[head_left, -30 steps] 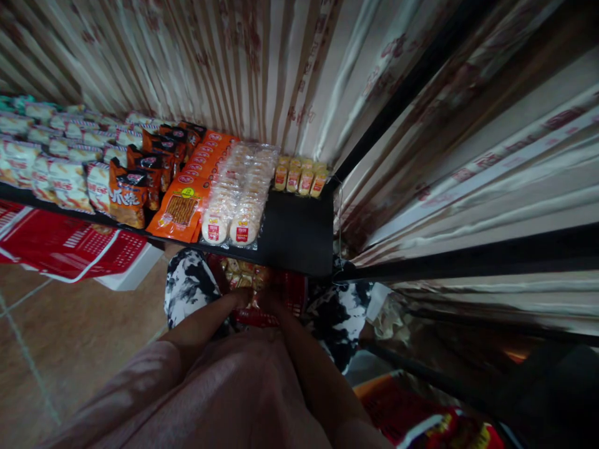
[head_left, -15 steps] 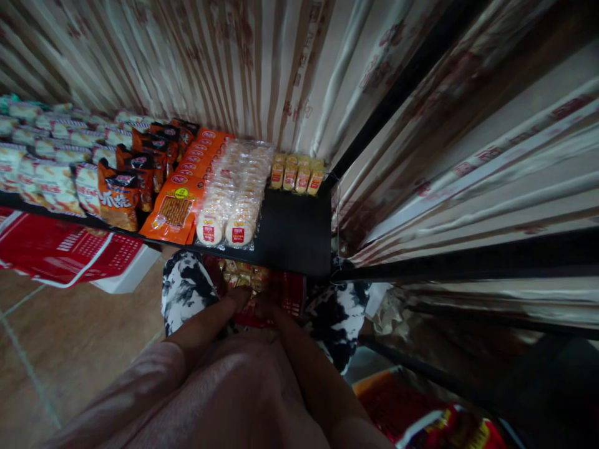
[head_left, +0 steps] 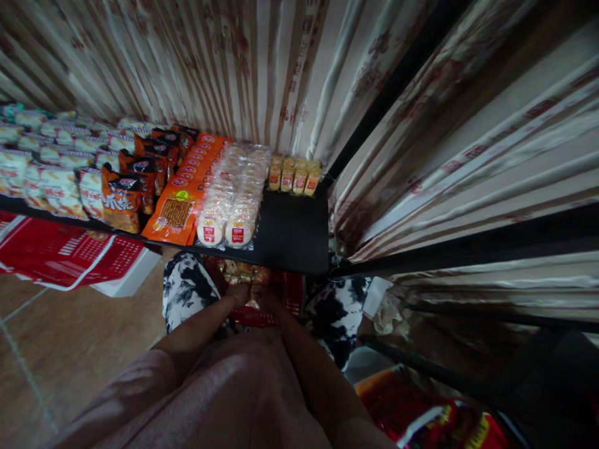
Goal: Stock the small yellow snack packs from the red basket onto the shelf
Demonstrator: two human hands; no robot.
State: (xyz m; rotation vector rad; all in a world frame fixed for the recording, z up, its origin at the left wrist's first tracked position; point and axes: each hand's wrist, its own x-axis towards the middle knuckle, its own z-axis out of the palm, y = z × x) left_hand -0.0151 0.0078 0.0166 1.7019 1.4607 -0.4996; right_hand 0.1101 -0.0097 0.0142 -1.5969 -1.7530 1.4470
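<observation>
Both my hands are down in a red bag (head_left: pixel 292 293) between my knees, just below the shelf's front edge. Small gold-wrapped snack packets (head_left: pixel 243 271) fill part of the bag. My left hand (head_left: pixel 239 292) rests among these packets at the left. Close beside it, my right hand (head_left: pixel 266 299) is at the packets on the right. Dim light and the packets hide the fingers of both hands, so their grip does not show. Up on the black shelf (head_left: pixel 294 227), a short block of small yellow packets (head_left: pixel 293 178) stands at the back right corner.
Clear-wrapped round rice crackers (head_left: pixel 236 199), orange snack bags (head_left: pixel 175 209), black-and-orange bags (head_left: pixel 122 196) and white bags (head_left: pixel 60 187) line the shelf. Black metal bars (head_left: pixel 397 87) and a striped curtain (head_left: pixel 262 68) border it. Red packages (head_left: pixel 70 249) lie at lower left, another red bag (head_left: pixel 397 399) at lower right.
My left hand has shifted slightly within the bag, and the two hands stay close together. The view has tilted a little; the shelf goods look unmoved.
</observation>
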